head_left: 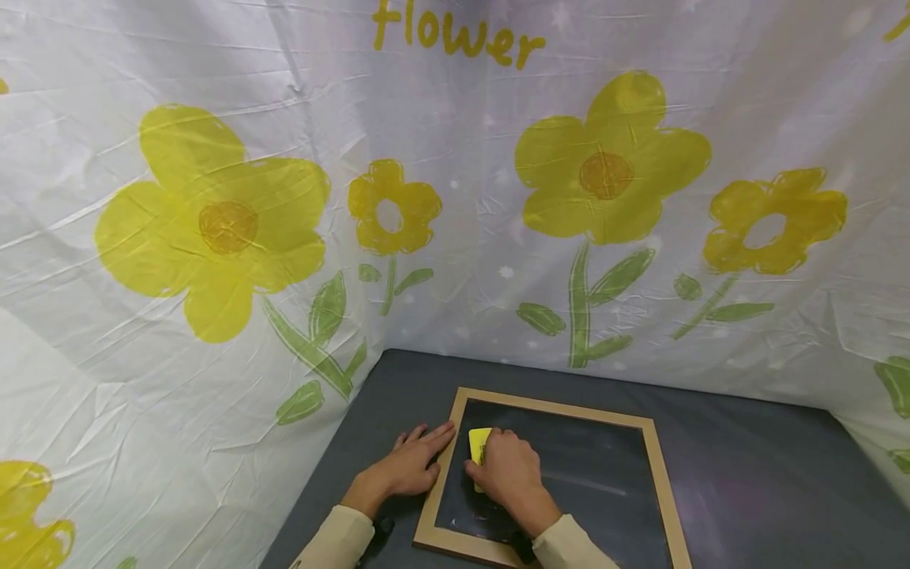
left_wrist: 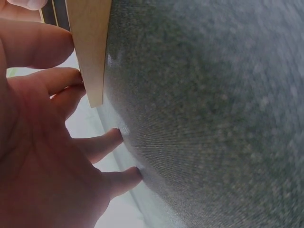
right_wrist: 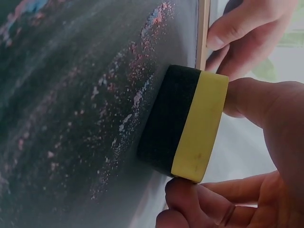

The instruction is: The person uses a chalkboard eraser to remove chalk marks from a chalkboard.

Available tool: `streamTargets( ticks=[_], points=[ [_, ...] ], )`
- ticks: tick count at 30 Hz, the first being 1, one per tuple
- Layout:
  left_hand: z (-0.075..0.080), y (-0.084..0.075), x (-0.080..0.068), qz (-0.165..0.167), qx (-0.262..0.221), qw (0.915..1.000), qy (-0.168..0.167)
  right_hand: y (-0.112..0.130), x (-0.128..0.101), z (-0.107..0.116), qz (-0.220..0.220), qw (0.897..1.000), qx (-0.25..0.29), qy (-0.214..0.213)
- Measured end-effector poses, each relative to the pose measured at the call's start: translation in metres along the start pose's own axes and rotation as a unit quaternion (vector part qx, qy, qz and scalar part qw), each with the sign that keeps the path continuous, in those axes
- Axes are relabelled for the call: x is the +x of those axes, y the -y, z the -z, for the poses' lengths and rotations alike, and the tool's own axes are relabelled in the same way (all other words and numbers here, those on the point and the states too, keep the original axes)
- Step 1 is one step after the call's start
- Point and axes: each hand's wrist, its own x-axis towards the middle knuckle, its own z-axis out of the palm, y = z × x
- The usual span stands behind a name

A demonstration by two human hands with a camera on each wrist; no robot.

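Observation:
A small chalkboard with a light wooden frame (head_left: 657,466) lies on the dark grey table (head_left: 782,490). My right hand (head_left: 508,472) grips a yellow-backed black eraser (head_left: 479,446) and presses it on the board's near-left part; in the right wrist view the eraser (right_wrist: 185,123) sits on the dusty board (right_wrist: 71,118) with chalk smears beside it. Flat on the table, my left hand (head_left: 412,462) has straight fingers touching the frame's left edge. In the left wrist view its fingers (left_wrist: 99,142) lie beside the frame's corner (left_wrist: 90,47).
A white cloth printed with yellow flowers (head_left: 604,174) walls in the table at the back and both sides. The table's right half (head_left: 768,466) lies beyond the board. A faint chalk streak (head_left: 583,482) crosses the board's middle.

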Motion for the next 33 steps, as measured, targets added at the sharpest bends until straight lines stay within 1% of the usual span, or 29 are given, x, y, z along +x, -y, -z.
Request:
streamTargets(
  ticks=[8,12,20,27,33],
  points=[
    [-0.002,0.0,0.0,-0.012,-0.005,0.9999,-0.004,-0.007,-0.006,0.004,-0.022,1.0,-0.002,-0.006],
    [-0.003,-0.001,-0.001,-0.006,-0.007,0.9999,-0.005,-0.015,-0.008,0.006,-0.035,0.999,-0.002,-0.008],
    [-0.002,-0.002,-0.002,0.002,-0.007,1.0,0.0,-0.036,-0.011,0.011,-0.063,0.998,0.008,-0.001],
    [-0.002,-0.001,-0.002,0.0,-0.016,0.9999,0.001,-0.058,-0.016,0.022,-0.096,0.995,0.005,0.014],
    [-0.002,0.0,-0.001,0.001,-0.017,0.9998,-0.003,-0.081,-0.022,0.032,-0.128,0.991,0.001,0.027]
  ],
)
